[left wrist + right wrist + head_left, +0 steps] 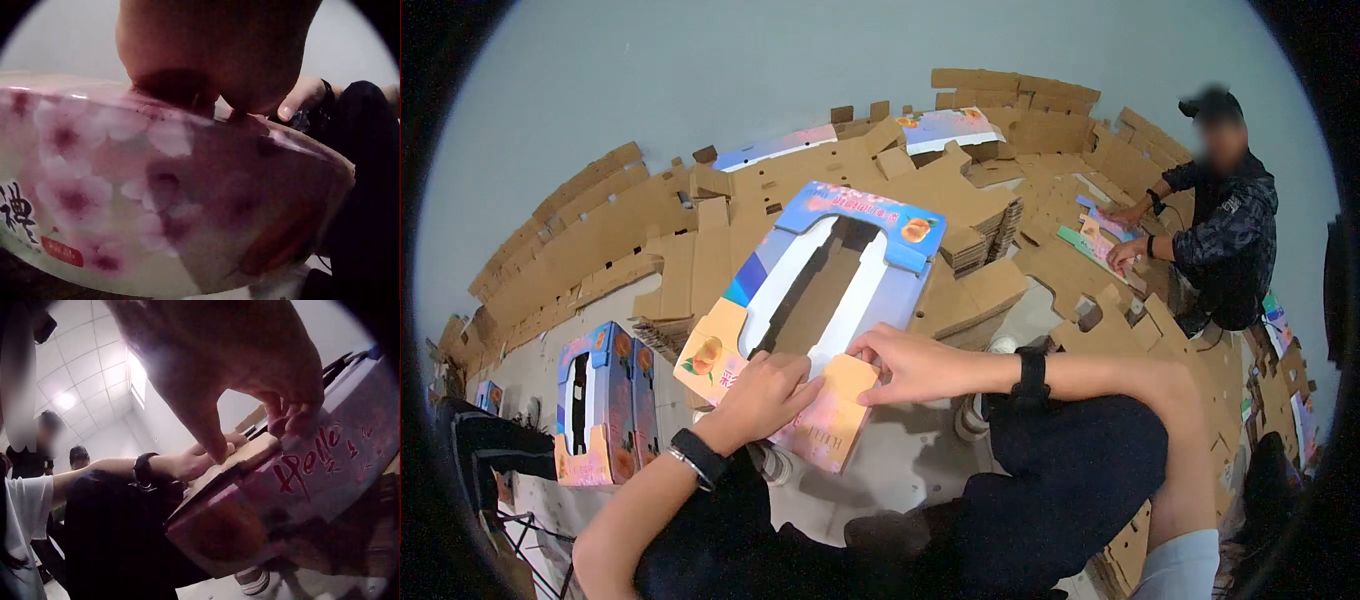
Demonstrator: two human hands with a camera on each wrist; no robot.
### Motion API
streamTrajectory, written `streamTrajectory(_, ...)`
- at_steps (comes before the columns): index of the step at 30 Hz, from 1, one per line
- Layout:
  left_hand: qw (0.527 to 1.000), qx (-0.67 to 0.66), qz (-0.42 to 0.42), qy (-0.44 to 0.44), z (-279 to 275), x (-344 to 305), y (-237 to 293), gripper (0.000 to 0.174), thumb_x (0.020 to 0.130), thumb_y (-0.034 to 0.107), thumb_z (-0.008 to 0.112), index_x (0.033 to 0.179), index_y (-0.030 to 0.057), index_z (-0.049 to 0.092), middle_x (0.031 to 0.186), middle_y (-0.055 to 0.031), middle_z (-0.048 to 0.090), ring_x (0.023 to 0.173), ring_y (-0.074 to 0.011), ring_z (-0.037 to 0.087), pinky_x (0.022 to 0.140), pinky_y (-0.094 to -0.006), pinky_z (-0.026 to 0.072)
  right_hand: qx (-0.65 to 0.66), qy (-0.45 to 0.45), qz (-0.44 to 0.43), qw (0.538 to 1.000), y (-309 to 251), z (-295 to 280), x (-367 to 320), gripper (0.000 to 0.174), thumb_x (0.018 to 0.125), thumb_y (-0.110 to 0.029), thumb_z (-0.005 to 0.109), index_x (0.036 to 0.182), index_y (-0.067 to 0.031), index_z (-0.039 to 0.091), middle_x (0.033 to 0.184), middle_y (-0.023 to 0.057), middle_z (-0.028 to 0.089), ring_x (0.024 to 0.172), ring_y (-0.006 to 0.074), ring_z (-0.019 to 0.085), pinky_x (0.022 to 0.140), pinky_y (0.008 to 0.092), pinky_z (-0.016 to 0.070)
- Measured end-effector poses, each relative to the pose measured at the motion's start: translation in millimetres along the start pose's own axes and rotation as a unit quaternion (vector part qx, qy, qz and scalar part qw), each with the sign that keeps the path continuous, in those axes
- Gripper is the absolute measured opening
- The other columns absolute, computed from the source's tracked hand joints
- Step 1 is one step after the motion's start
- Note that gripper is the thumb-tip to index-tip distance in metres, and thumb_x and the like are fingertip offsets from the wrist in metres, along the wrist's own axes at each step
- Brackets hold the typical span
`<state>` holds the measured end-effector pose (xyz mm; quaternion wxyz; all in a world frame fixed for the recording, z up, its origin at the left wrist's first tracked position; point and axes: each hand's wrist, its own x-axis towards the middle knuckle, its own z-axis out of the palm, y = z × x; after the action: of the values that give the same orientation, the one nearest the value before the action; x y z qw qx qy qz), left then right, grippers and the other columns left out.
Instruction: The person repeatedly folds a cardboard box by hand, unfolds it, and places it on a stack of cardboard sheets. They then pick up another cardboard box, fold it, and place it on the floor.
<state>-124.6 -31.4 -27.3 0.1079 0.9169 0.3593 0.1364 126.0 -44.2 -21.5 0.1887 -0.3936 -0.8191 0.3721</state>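
A printed cardboard fruit carton, with peach pictures and a long window in its top, stands tilted in front of my lap. At its near end, my left hand bends its fingers over the inner edge of the peach-coloured top panel. My right hand pinches the right part of that panel between thumb and fingers, close beside the left thumb. Pink blossoms cover the carton's end wall in the left wrist view. Red "Hello" lettering runs along its side in the right wrist view.
Flattened cardboard sheets and stacks spread beyond the carton along the wall. Another finished-looking carton stands on the floor at left. A person at right works on a printed sheet.
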Motion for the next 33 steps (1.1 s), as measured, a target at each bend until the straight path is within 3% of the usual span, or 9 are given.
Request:
streamTrajectory(3, 1.0, 0.003, 0.008, -0.017, 1, 4, -1, 0.03, 0.092, 0.029, 0.053, 0.079, 0.0023, 0.053, 0.076, -0.0156, 0.058, 0.074, -0.0342, 0.057, 0.073, -0.0431, 0.0403, -0.02, -0.011, -0.004, 1.0, 5, 0, 8, 0.055, 0.076, -0.034, 0.073, 0.11, 0.0042, 0.054, 0.102, 0.0185, 0.053, 0.094, 0.03, 0.056, 0.081, 0.0378, 0.0471)
streamTrajectory(5, 0.999, 0.019, 0.006, -0.039, 2, 6, 3, 0.031, 0.092, 0.031, 0.053, 0.08, 0.002, 0.055, 0.077, -0.0154, 0.058, 0.077, -0.0334, 0.057, 0.075, -0.0419, 0.0408, 0.007, 0.016, -0.017, 1.0, 9, 7, 9, 0.044, 0.079, -0.038, 0.069, 0.095, 0.0028, 0.059, 0.093, 0.0175, 0.055, 0.089, 0.0298, 0.055, 0.077, 0.0385, 0.0459)
streamTrajectory(6, 0.999, 0.02, 0.006, -0.039, 6, 5, 1, 0.031, 0.092, 0.031, 0.053, 0.08, 0.002, 0.055, 0.077, -0.0154, 0.058, 0.077, -0.0334, 0.057, 0.075, -0.0419, 0.0408, 0.008, 0.017, -0.017, 1.0, 10, 9, 12, 0.044, 0.079, -0.038, 0.069, 0.095, 0.0028, 0.059, 0.093, 0.0175, 0.055, 0.089, 0.0298, 0.055, 0.077, 0.0385, 0.0459)
streamTrajectory(9, 0.995, 0.064, 0.078, -0.019, 17, 6, -5, 0.033, 0.091, 0.032, 0.052, 0.08, 0.0019, 0.056, 0.082, -0.0154, 0.059, 0.08, -0.0312, 0.058, 0.079, -0.0406, 0.0413, -0.006, -0.011, 0.027, 1.0, 10, 13, 16, 0.045, 0.087, -0.042, 0.057, 0.07, 0.0003, 0.058, 0.078, 0.0164, 0.054, 0.086, 0.0307, 0.053, 0.073, 0.0409, 0.043)
streamTrajectory(19, 0.995, 0.053, 0.078, -0.02, 12, 6, -11, 0.033, 0.091, 0.033, 0.053, 0.078, 0.0028, 0.056, 0.077, -0.0159, 0.06, 0.078, -0.0318, 0.059, 0.078, -0.0401, 0.0419, -0.056, -0.045, -0.093, 0.993, 37, 14, 27, 0.042, 0.082, -0.043, 0.063, 0.069, -0.0028, 0.06, 0.075, 0.0137, 0.047, 0.08, 0.0312, 0.049, 0.071, 0.04, 0.0387)
streamTrajectory(22, 0.996, 0.029, 0.081, -0.008, 5, 9, -13, 0.033, 0.091, 0.033, 0.052, 0.077, 0.0033, 0.056, 0.072, -0.0155, 0.06, 0.074, -0.0333, 0.059, 0.076, -0.0411, 0.0426, -0.075, -0.032, -0.068, 0.994, 18, 4, 25, 0.038, 0.084, -0.038, 0.065, 0.076, -0.0009, 0.065, 0.08, 0.013, 0.055, 0.08, 0.0262, 0.053, 0.071, 0.0372, 0.042)
streamTrajectory(24, 0.999, 0.001, 0.053, -0.008, 2, 13, -10, 0.033, 0.092, 0.033, 0.052, 0.078, 0.0035, 0.055, 0.069, -0.0153, 0.059, 0.071, -0.0347, 0.058, 0.074, -0.0428, 0.0429, -0.027, -0.031, 0.01, 0.999, 10, -3, 24, 0.03, 0.089, -0.033, 0.062, 0.083, -0.0052, 0.07, 0.08, 0.0044, 0.059, 0.097, 0.0273, 0.054, 0.097, 0.0448, 0.0371)
streamTrajectory(27, 0.999, -0.016, 0.043, 0.003, 1, 16, -8, 0.035, 0.093, 0.034, 0.051, 0.077, 0.0033, 0.056, 0.068, -0.0152, 0.059, 0.071, -0.0358, 0.058, 0.074, -0.0436, 0.0431, 0.012, -0.043, 0.024, 0.999, 5, -12, 22, 0.033, 0.092, -0.036, 0.06, 0.092, -0.0048, 0.071, 0.085, 0.0047, 0.06, 0.101, 0.0285, 0.054, 0.106, 0.0474, 0.0321)
streamTrajectory(33, 0.998, -0.026, 0.003, -0.058, -28, 15, -3, 0.037, 0.093, 0.035, 0.049, 0.078, 0.0027, 0.057, 0.072, -0.0194, 0.061, 0.075, -0.0382, 0.059, 0.075, -0.0451, 0.0437, 0.12, -0.043, -0.053, 0.99, 12, -7, 18, 0.032, 0.089, -0.033, 0.063, 0.09, -0.0013, 0.07, 0.087, 0.0089, 0.063, 0.088, 0.0222, 0.057, 0.083, 0.0374, 0.0412)
